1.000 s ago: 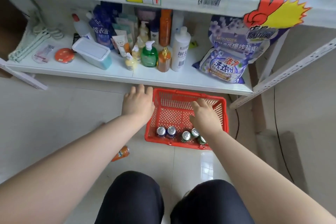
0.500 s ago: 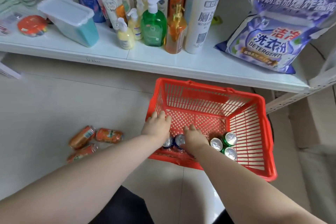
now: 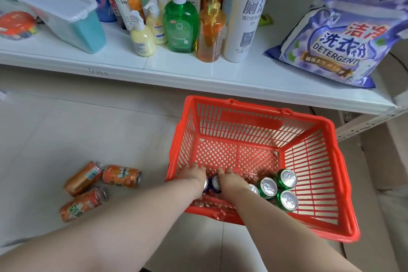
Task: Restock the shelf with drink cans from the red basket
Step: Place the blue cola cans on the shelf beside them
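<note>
Both hands are down in the near left corner of the red basket (image 3: 254, 108), which sits on the floor just below the shelf (image 3: 198, 73). The left hand (image 3: 191, 175) and right hand (image 3: 230, 181) each rest over one of two upright blue cans (image 3: 215, 184). The fingers bend downward behind the backs of the hands. Whether they have closed round the cans cannot be told.

Recommendation for the step in hand: take each can round its body rather than by the rim, and lift straight up to clear the basket wall. Set each one upright on the bare front strip of the shelf, away from the green pump bottle (image 3: 181, 26) and its neighbours, which would probably tip if knocked.

Contents: besides the blue pair, the basket holds three upright green cans (image 3: 268, 186) touching one another at the near right. One further silver top is partly hidden by the right wrist. On the shelf, a lidded plastic box (image 3: 66, 15) does not reveal its contents, and the detergent bag (image 3: 337, 46) appears sealed. Three orange cans (image 3: 121, 176) lie on their sides on the floor, left of the basket.
</note>
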